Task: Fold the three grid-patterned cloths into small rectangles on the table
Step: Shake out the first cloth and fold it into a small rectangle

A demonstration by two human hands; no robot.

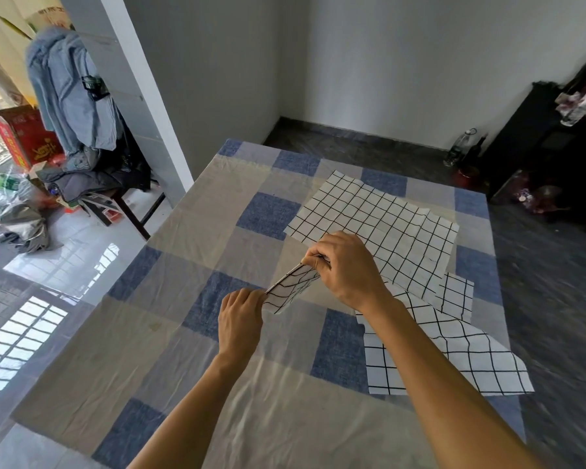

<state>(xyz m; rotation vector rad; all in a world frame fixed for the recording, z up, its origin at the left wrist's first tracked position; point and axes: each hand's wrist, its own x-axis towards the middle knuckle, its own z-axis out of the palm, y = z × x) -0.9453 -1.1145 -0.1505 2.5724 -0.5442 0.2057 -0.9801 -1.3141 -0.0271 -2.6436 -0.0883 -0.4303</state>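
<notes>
Cloth (pixel 291 290), pinched by left hand (pixel 240 321) and right hand (pixel 349 269), hangs over blue-checked tablecloth (pixel 170 340), grey wall (pixel 420 62) beyond.

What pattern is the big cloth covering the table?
The patchwork table covering has blue, grey and beige squares; head view shows it.

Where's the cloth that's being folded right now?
Head view, centre: the folded cloth is pinched between the left hand and right hand, just left of the large spread cloth.
</notes>
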